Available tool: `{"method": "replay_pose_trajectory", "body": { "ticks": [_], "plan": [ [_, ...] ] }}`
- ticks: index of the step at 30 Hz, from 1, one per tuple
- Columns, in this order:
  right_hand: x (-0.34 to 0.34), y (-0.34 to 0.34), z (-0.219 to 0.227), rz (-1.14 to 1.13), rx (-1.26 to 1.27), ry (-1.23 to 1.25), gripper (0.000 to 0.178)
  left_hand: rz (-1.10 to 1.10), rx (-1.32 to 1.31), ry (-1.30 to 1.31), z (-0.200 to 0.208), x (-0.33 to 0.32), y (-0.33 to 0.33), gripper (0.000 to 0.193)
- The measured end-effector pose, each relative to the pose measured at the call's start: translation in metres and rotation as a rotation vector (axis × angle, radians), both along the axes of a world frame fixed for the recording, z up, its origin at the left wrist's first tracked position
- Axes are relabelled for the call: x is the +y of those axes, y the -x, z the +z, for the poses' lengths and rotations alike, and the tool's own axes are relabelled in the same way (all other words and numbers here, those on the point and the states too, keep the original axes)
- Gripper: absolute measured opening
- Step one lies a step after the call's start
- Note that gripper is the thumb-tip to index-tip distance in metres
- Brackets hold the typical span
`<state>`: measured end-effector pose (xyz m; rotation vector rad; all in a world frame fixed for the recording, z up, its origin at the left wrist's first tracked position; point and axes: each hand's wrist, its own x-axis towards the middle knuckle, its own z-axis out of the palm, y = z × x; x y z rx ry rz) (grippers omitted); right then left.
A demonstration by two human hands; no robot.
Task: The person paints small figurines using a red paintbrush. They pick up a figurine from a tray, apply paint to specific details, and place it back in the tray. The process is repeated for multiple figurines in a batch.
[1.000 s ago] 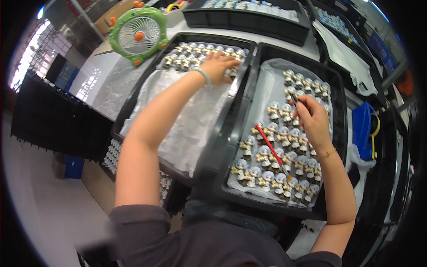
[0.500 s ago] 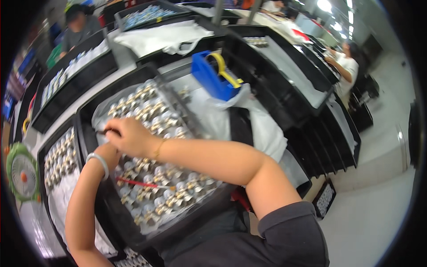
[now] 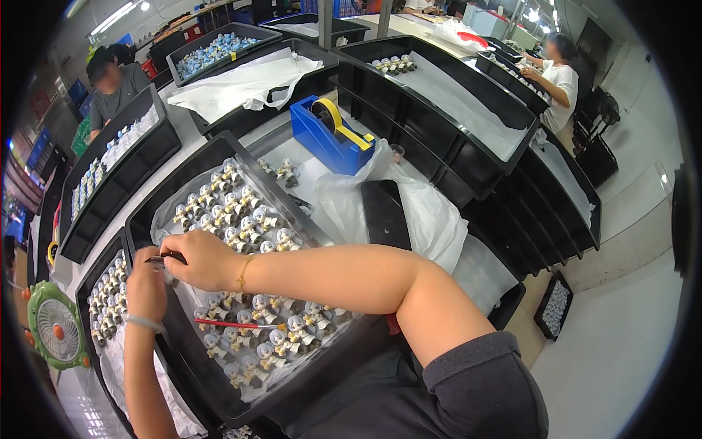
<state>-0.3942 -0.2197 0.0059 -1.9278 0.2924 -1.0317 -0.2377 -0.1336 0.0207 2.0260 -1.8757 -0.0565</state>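
My right hand (image 3: 199, 261), with a thin gold bracelet, pinches a small dark thin tool (image 3: 162, 258) over the left edge of a black tray (image 3: 219, 144). The tray is lined with clear plastic and holds several small white-and-grey figurines (image 3: 241, 227). My left hand (image 3: 146, 284), wearing a pale wristband, is curled right beside the tool's tip; whatever its fingers hold is hidden. A red-handled brush (image 3: 238, 323) lies among the figurines just below my right forearm.
A second black tray of figurines (image 3: 110, 296) and a green hand fan (image 3: 55, 327) lie to the left. Behind are a blue tape dispenser (image 3: 333, 137), a flat black slab (image 3: 385, 214) on white plastic bags, more trays, and two seated people (image 3: 110, 77) (image 3: 559, 69).
The view has swung round to the right. My two hands, apart over separate trays a second ago, have come together at the left edge of the nearer tray.
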Motion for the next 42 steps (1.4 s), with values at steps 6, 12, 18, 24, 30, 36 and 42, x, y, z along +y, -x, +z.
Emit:
{"method": "replay_pose_trajectory", "body": {
  "ticks": [6,12,18,24,30,36,42],
  "plan": [
    [0.002,0.007,0.009,0.023,-0.009,-0.022,0.019,0.089,1.282,0.163,0.016,0.068,0.01,0.041],
    [0.004,-0.008,-0.003,0.136,0.16,-0.128,0.021,-0.097,1.598,0.101,0.013,0.11,0.028,0.073],
    [0.005,0.001,0.002,0.164,0.291,-0.208,0.018,-0.351,1.585,0.07,0.008,0.11,0.027,0.074],
    [0.011,0.0,0.001,0.174,0.317,-0.236,0.017,-0.46,1.425,0.112,0.004,0.115,0.028,0.081],
    [0.011,0.002,0.001,0.186,0.341,-0.22,0.017,-0.361,1.021,0.146,0.012,0.119,0.031,0.073],
    [0.01,0.001,0.002,0.193,0.321,-0.262,0.016,-0.094,0.298,0.191,0.021,0.122,0.037,0.056],
    [0.011,-0.001,-0.002,0.195,0.337,-0.27,0.016,-0.054,0.077,0.165,0.022,0.121,0.035,0.06]
  ]
}}
